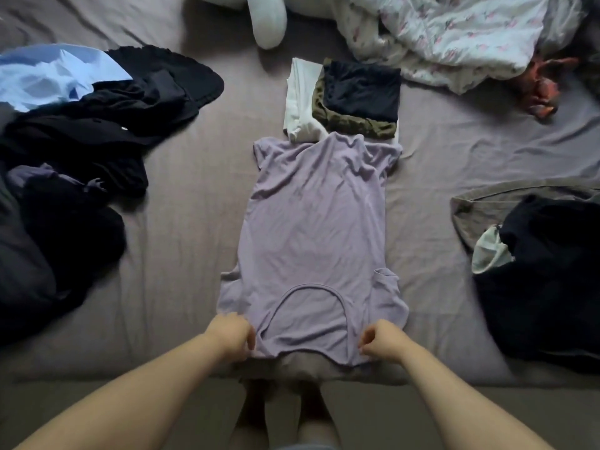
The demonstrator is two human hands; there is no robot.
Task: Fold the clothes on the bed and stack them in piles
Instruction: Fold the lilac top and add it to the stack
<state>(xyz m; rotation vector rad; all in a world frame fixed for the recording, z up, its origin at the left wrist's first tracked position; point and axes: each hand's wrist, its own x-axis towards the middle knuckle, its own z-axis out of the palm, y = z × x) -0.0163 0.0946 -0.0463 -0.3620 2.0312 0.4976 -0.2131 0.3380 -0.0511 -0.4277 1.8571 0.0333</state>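
Note:
A lilac T-shirt (311,228) lies flat on the bed, folded narrow lengthwise, its neckline toward me at the near edge. My left hand (232,332) pinches the shirt's near left shoulder. My right hand (378,342) pinches the near right shoulder. Beyond the shirt's far hem sits a pile of folded clothes (347,99): white at the bottom, olive in the middle, dark navy on top.
Unfolded dark clothes and a light blue shirt (55,76) are heaped at the left. More dark clothes (545,274) lie at the right. A floral duvet (454,37) and a white plush toy (266,17) are at the back. The grey sheet (181,222) shows between.

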